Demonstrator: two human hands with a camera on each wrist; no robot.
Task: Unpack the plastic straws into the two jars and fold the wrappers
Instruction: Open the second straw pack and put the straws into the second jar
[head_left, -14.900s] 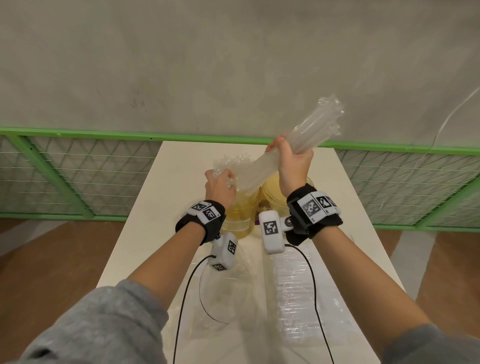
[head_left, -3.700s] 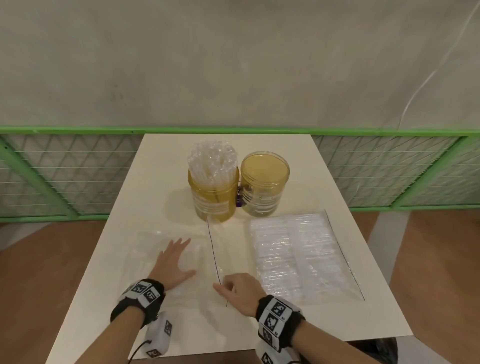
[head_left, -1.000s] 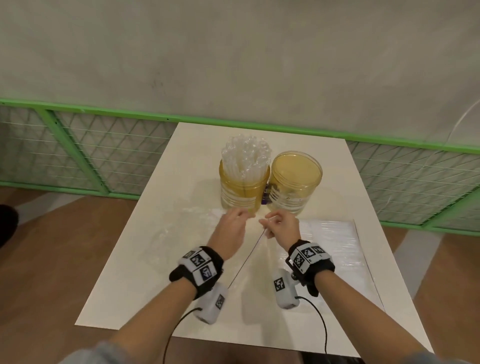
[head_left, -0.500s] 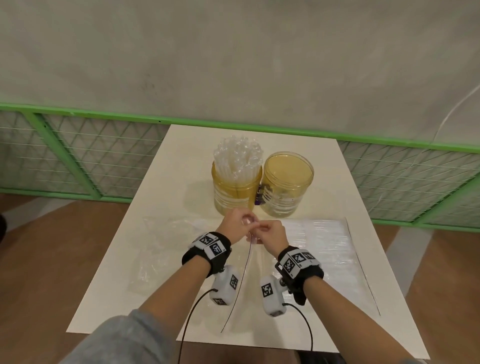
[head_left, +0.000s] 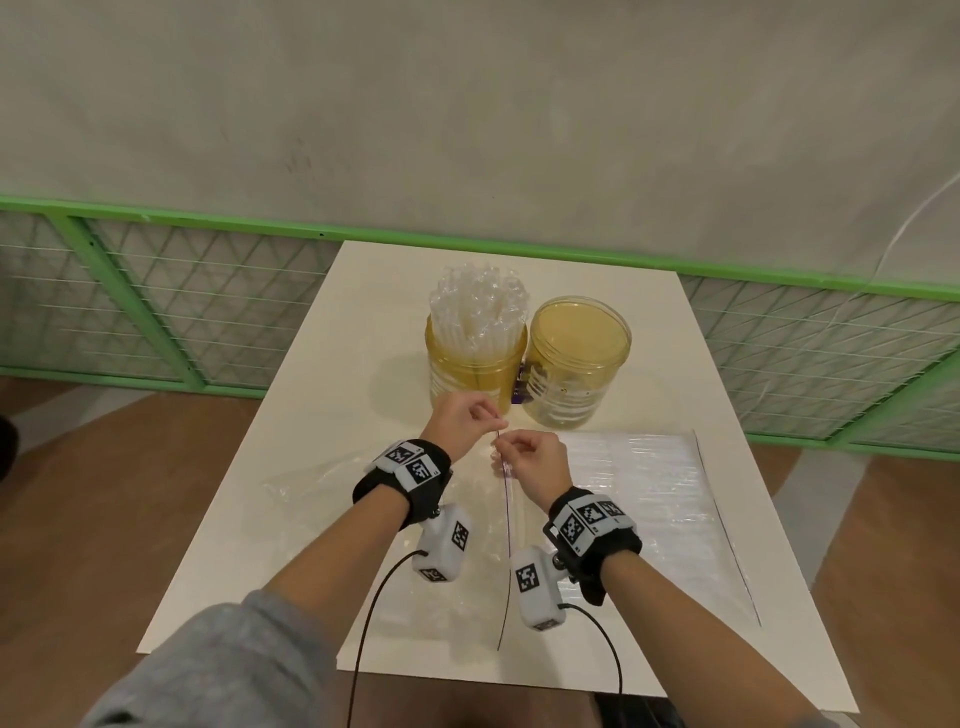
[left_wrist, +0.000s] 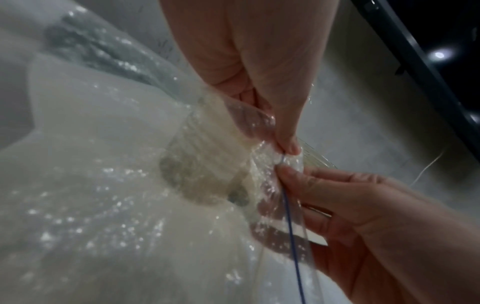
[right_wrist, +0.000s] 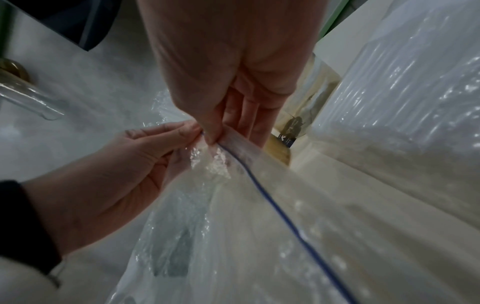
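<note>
Two amber jars stand at the back of the white table (head_left: 322, 395). The left jar (head_left: 475, 364) is full of clear straws (head_left: 480, 304); the right jar (head_left: 576, 364) shows none. An empty clear wrapper (head_left: 363, 488) with a blue zip line (head_left: 506, 545) lies in front of them. My left hand (head_left: 467, 421) and right hand (head_left: 530, 457) both pinch its far end at the zip line, close together and lifted a little off the table. In the left wrist view my left fingertips (left_wrist: 288, 146) meet the right fingertips (left_wrist: 291, 172) on the wrapper (left_wrist: 103, 185). The right wrist view shows the same pinch on the zip line (right_wrist: 272, 207).
A full pack of straws (head_left: 654, 499) lies flat on the table to the right of my hands. A green mesh fence (head_left: 171, 312) and a grey wall stand behind the table. Brown floor shows on both sides.
Both hands came together at the wrapper's far end and pinched it at the zip line. Earlier I flattened the wrapper; before that the straws went into the left jar.
</note>
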